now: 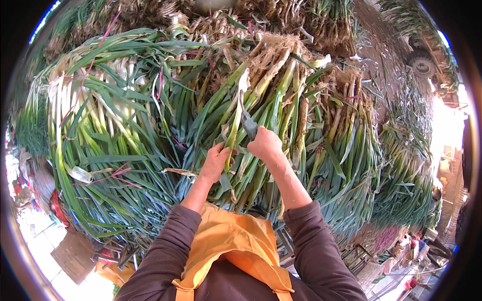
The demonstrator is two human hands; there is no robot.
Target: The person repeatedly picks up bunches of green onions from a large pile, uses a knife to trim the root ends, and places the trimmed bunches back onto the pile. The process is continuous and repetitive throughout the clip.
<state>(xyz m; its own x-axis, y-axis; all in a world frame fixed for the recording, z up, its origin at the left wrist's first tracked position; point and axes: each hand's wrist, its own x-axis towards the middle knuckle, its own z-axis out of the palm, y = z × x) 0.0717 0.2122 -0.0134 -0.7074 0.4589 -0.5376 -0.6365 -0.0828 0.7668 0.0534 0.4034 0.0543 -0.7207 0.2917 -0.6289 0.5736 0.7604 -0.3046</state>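
My left hand (215, 162) grips a single Welsh onion or leek stalk (235, 126) by its green part; the pale end points away from me. In my right hand (266, 146) is a small knife (248, 124), held by its dark handle. Its narrow blade lies along the stalk near the white end, seemingly touching it. Under both hands spreads a pile of untrimmed stalks (280, 99) with dry brown outer skins and tangled roots (276, 50). To the left lie cleaner stalks (90, 116) with bright white ends.
Pink ties (116, 175) lie across the left heap, beside a translucent plastic scrap (80, 174). More rooted bundles (335, 34) are stacked beyond, and others (404, 169) stand at right. A wheel (421, 67) shows at the far right. An orange apron (233, 229) hangs before me.
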